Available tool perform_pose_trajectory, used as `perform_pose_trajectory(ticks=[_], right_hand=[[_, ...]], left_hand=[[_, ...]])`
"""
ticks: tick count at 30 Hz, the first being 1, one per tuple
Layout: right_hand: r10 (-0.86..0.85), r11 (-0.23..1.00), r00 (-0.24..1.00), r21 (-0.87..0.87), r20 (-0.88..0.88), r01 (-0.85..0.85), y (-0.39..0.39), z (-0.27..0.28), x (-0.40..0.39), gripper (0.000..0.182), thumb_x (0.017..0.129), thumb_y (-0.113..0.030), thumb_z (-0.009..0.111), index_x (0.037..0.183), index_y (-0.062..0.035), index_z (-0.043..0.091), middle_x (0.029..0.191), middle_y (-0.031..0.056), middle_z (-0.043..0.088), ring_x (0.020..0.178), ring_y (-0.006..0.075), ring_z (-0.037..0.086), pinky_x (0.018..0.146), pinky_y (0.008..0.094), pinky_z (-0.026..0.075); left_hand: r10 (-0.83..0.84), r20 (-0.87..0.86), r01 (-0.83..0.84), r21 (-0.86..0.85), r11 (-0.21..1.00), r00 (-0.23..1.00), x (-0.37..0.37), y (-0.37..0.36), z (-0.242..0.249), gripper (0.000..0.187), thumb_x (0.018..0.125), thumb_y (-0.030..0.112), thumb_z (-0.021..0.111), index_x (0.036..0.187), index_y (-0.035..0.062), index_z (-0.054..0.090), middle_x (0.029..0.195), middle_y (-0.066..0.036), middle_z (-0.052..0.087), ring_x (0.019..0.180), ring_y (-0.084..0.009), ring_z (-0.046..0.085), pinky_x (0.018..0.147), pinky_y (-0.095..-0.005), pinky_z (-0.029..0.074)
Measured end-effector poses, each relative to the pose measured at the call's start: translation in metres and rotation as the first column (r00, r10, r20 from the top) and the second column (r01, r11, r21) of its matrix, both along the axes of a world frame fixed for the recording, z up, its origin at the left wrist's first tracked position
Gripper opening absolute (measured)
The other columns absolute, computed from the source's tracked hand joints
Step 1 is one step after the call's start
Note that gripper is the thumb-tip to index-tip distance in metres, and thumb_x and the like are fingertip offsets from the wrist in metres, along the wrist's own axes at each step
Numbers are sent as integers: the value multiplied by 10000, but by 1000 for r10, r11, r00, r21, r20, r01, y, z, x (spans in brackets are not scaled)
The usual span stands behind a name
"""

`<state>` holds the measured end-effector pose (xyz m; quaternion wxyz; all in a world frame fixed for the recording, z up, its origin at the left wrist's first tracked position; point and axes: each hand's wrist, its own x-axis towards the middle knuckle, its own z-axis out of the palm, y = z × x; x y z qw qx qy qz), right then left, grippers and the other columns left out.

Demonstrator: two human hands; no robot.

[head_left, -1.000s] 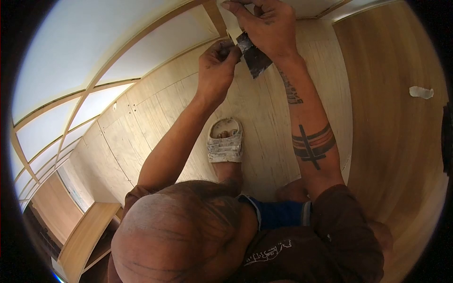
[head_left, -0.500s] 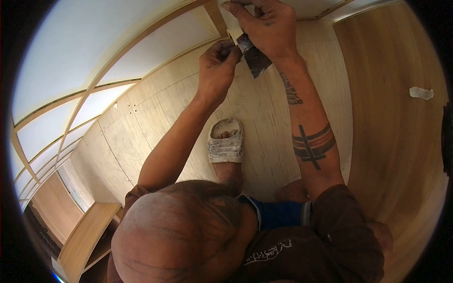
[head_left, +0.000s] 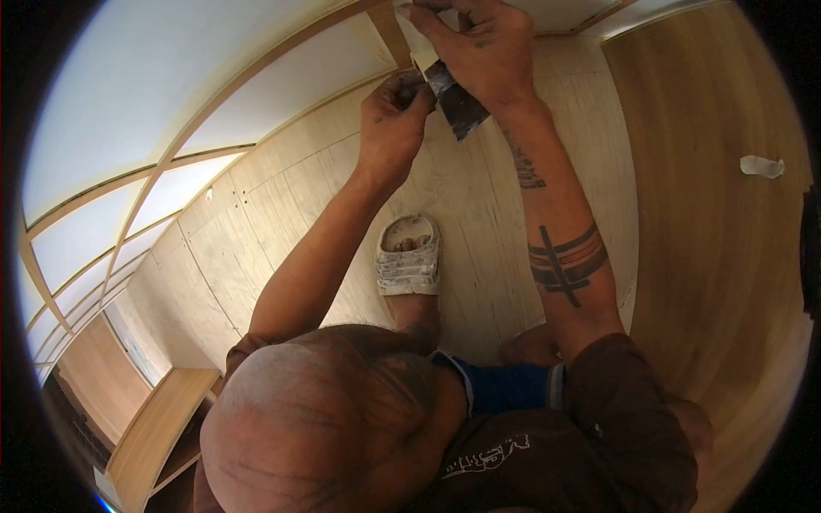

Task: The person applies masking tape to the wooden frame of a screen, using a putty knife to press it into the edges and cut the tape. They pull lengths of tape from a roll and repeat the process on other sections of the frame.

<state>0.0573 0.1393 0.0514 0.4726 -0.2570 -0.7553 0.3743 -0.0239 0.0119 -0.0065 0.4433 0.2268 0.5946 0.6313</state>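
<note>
Close against a wooden frame (head_left: 390, 34), a dark, flat scraper (head_left: 462, 104), streaked white, slants between two bare hands. The left hand (head_left: 395, 120) curls its fingers nearly closed beside it, their grip unclear. The right hand (head_left: 489, 53) bends over it, thumb extended and fingers partly curled; whether they clasp it cannot be told.

Dark blade (head_left: 459, 107) between left hand (head_left: 397, 113) and right hand (head_left: 491, 61); slipper (head_left: 409, 272) on wooden floor (head_left: 487, 248).
</note>
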Motion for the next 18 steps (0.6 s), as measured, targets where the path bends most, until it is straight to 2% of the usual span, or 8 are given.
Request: perform_pose_trajectory(ticks=[9,12,14,18], right_hand=[[4,999,999,-42,-38,-5,-2,-1,-3,145,848,-74,816,955,13,772,859,116,754,648,136,625,574,287,479],[-7,999,1000,-53,-29,5,-1,-5,-5,141,843,-64,813,957,11,776,874,125,763,677,149,658,593,291,497],[-13,1000,996,4,-89,14,1,-12,-8,140,840,-57,809,957,13,775,885,137,768,716,168,694,623,300,522],[-23,1000,998,-12,-66,22,-4,-2,-7,131,842,-53,804,947,19,773,896,147,770,755,187,720,651,311,542]], left_hand=[[14,21,-15,14,1000,1000,0,0,0,248,980,91,651,1162,-76,667,1011,-67,713,886,-111,617,819,-273,503],[28,49,-29,24,999,998,-1,1,-2,239,987,77,638,1166,-80,665,1024,-75,717,902,-116,627,836,-275,509],[35,50,-37,35,999,998,-1,2,-1,231,996,67,625,1165,-87,662,1037,-86,719,913,-122,632,846,-277,513],[23,27,-24,32,999,999,-1,1,2,228,1004,64,617,1165,-92,661,1046,-92,720,920,-125,635,848,-274,513]])
